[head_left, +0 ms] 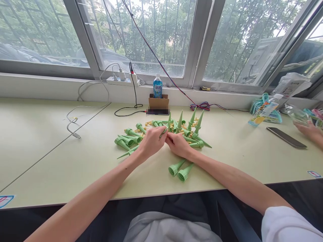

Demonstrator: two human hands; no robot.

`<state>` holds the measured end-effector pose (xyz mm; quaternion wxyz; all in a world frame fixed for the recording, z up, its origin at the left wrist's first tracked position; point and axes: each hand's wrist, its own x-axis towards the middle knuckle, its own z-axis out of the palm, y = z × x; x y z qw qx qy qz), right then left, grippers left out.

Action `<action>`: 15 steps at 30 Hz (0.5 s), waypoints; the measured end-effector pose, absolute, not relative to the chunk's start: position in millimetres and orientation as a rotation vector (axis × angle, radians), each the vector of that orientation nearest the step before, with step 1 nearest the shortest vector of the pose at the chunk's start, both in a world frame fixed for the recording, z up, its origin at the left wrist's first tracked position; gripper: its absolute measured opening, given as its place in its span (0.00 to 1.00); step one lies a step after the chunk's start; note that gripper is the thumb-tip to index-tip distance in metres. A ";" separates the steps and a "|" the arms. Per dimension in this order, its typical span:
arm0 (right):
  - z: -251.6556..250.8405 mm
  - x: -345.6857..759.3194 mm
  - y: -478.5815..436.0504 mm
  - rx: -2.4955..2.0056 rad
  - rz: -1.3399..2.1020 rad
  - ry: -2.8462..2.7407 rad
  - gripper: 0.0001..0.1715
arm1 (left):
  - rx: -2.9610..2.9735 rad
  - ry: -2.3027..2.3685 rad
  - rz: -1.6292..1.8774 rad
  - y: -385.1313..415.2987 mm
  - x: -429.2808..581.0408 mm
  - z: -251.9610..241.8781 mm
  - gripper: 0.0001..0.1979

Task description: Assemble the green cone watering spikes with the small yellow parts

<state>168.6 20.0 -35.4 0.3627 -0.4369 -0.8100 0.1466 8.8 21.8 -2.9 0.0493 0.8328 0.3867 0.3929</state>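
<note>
My left hand (152, 142) is closed around a green plastic cone spike (164, 131) whose tip pokes out to the upper right. My right hand (178, 144) is closed right beside it, fingers touching the same spike at its lower end. Both hands rest on a pale green table (75, 161) in the middle of a pile of green cone spikes (128, 139). Several spikes stand upright (195, 121) behind my hands. Two finished-looking spikes (180, 169) lie near the table's front edge. Small yellow parts (148, 123) are scattered among the pile.
A small cardboard box (158, 102) with a blue-labelled bottle (157, 86) behind it stands at the back. A power strip (122, 80) and cables sit on the sill. To the right lie a phone (286, 137), a drink bottle (263, 112) and another person's hand (309, 131).
</note>
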 end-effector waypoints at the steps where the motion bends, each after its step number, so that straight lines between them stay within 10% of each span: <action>1: -35.3 168.5 20.0 -1.122 0.384 -2.087 0.14 | 2.542 1.172 1.196 21.7 8.7 -3.0 0.15; 15: -36.4 166.4 19.6 -0.986 0.467 -1.991 0.16 | 2.554 1.160 1.244 23.7 9.5 -3.3 0.16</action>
